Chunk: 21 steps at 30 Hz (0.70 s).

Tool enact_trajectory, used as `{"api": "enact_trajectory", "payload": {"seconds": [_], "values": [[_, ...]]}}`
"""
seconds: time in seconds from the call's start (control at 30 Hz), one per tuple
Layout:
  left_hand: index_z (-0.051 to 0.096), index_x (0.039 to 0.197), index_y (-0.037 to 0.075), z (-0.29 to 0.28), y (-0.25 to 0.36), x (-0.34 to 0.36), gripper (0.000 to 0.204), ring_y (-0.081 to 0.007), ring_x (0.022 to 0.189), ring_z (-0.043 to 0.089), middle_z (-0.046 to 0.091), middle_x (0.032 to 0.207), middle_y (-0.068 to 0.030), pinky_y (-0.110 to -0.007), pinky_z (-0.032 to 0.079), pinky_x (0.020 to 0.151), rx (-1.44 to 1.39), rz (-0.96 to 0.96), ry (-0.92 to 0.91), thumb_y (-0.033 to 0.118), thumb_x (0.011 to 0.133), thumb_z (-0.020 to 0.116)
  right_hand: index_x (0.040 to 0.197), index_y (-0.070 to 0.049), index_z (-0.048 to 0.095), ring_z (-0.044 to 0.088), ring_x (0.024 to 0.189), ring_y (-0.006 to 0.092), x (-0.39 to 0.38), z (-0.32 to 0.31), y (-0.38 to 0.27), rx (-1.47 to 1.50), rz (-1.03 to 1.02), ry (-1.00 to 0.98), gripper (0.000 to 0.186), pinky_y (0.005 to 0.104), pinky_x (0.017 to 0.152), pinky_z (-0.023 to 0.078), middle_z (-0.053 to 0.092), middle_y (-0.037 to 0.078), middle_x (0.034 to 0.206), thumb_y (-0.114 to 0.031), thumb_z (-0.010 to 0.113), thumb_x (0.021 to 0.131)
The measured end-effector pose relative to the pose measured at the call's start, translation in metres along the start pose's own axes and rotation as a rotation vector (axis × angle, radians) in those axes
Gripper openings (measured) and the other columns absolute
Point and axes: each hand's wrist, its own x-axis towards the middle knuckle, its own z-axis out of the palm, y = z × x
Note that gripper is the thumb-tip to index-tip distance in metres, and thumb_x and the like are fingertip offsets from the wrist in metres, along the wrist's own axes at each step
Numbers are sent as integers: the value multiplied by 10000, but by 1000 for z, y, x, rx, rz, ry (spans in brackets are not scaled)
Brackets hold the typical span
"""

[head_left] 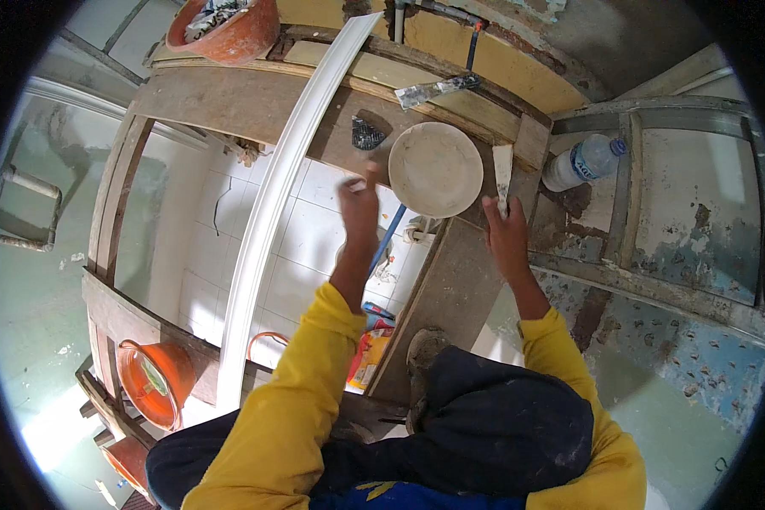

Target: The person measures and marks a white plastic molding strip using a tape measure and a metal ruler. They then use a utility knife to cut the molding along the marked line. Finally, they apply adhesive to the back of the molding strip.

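My right hand point(508, 238) is closed round the handle of a putty knife point(502, 170), whose pale, smeared blade points away from me. To its left a round, cream-coloured bowl point(436, 170), coated with dried residue, rests on the wooden planks. Left of that bowl, my left hand point(359, 204) hovers over the gap between the boards, holding nothing, its fingers apart and slightly blurred. Just beyond it lies a small dark piece point(367, 133) with a pale edge. A second scraper-like tool point(438, 89), smeared white, lies farther back on the planks.
A long white moulding point(293, 161) crosses the plank frame on the left. Orange buckets point(221, 34) point(155, 382) stand far left and near left. A plastic bottle point(585, 161) lies at right. Below the boards I see a white tiled floor point(297, 246) and a red-yellow bag point(370, 357).
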Motion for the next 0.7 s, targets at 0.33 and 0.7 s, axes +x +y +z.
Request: {"api": "enact_trajectory", "payload": {"seconds": [0.33, 0.7], "values": [[551, 1450, 1, -19, 55, -58, 613, -230, 1032, 724, 687, 1154, -109, -393, 635, 803, -409, -56, -449, 165, 915, 802, 1170, -79, 506, 722, 657, 176, -3, 36, 4, 125, 1, -129, 352, 330, 510, 518, 670, 84, 884, -332, 720, 1050], [525, 1542, -40, -24, 95, -15, 851, -251, 937, 765, 744, 1183, -196, -379, 663, 708, 177, 317, -542, 309, 860, 895, 1174, -111, 632, 745, 766, 368, 28, -37, -73, -1264, -993, 116, 203, 469, 606, 600, 723, 164, 901, -293, 565, 1113]]}}
